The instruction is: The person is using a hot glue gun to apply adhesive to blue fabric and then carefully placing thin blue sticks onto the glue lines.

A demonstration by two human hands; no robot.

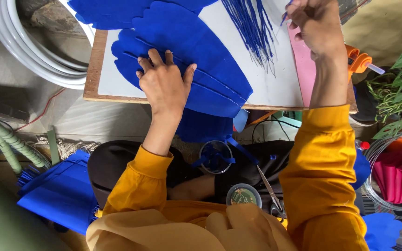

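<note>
My left hand (164, 83) lies flat, fingers spread, pressing on a large blue foam leaf shape (210, 60) that rests on a white board (275, 88) with a wooden edge. My right hand (315, 25) is raised at the top right, fingers pinched on a thin blue strip (285, 16) near a bundle of thin blue strips (252, 32). A pink sheet (305, 69) lies under my right wrist. Both sleeves are mustard yellow.
An orange glue gun (361, 61) sits at the board's right edge. Scissors (271, 190), a round tin (243, 195) and a clear cup (215, 155) rest on my lap. Blue sheets (61, 190) lie at left, white hoops (29, 46) at top left, a plant (401, 88) at right.
</note>
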